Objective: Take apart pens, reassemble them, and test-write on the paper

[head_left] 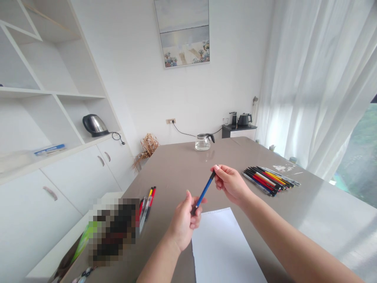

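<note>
A blue pen with black ends slants in the air above the table, between my two hands. My right hand is closed, pinching the pen's upper black end between thumb and fingers. Around the lower black end curl the fingers of my left hand, its thumb raised off the barrel. Below the hands lies a white sheet of paper with a faint line of marks along its top edge; the marks are too small to read.
Several pens lie in a row at right, near white paper scraps. More pens lie at left beside a pixelated area and a person's green clothing. A glass pot stands at the far edge of the brown table.
</note>
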Motion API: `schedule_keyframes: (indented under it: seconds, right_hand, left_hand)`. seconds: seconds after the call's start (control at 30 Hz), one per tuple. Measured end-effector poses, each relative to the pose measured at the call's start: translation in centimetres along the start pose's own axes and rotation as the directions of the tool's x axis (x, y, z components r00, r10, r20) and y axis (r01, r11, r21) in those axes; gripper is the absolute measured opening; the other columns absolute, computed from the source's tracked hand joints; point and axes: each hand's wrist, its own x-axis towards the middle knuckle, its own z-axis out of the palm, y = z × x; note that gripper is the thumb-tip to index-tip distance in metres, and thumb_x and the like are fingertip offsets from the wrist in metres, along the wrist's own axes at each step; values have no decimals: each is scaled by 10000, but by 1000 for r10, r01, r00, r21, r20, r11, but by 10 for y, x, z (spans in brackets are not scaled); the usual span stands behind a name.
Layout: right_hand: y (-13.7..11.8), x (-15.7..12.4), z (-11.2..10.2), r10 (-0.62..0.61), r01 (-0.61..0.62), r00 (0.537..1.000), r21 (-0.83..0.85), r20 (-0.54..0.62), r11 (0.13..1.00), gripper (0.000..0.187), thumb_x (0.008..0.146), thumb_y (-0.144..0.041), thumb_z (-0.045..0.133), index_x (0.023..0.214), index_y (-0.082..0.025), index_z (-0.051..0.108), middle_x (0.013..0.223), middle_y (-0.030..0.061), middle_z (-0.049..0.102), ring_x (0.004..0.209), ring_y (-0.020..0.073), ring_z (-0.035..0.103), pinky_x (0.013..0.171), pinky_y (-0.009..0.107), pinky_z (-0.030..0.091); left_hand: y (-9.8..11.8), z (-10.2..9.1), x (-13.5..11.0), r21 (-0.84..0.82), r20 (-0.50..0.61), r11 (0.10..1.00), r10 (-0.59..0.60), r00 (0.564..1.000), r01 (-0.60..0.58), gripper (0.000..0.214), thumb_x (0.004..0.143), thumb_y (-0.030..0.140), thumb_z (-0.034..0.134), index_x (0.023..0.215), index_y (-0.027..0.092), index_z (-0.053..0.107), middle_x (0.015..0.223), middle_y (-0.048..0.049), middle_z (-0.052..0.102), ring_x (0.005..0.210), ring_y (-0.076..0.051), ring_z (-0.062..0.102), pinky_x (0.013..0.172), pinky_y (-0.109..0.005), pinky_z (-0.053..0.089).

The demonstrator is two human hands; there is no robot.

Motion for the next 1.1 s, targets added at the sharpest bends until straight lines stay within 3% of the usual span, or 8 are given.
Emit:
schedule_keyframes:
  seconds: [0.7,1.1]
  right_hand:
    - [-1,-3,2,-59,58,998,-95,-8,994,317,716,-464,489,762,-154,539,498,-39,412,415,67,343,418,210,288]
    - [-1,-5,6,-22,24,998,-42,55,999,286,733,-437,485,760,-157,534,520,-40,425,425,63,361,435,209,294]
  left_hand:
    - [2,2,-2,29,2,1000,-7,1000,7,488,741,574,371,826,130,558,560,41,354,409,-32,178,390,-189,95]
    - [2,4,-2,53,-18,999,-7,1000,8,469,752,564,365,797,133,544,519,61,299,396,-32,155,378,-188,79]
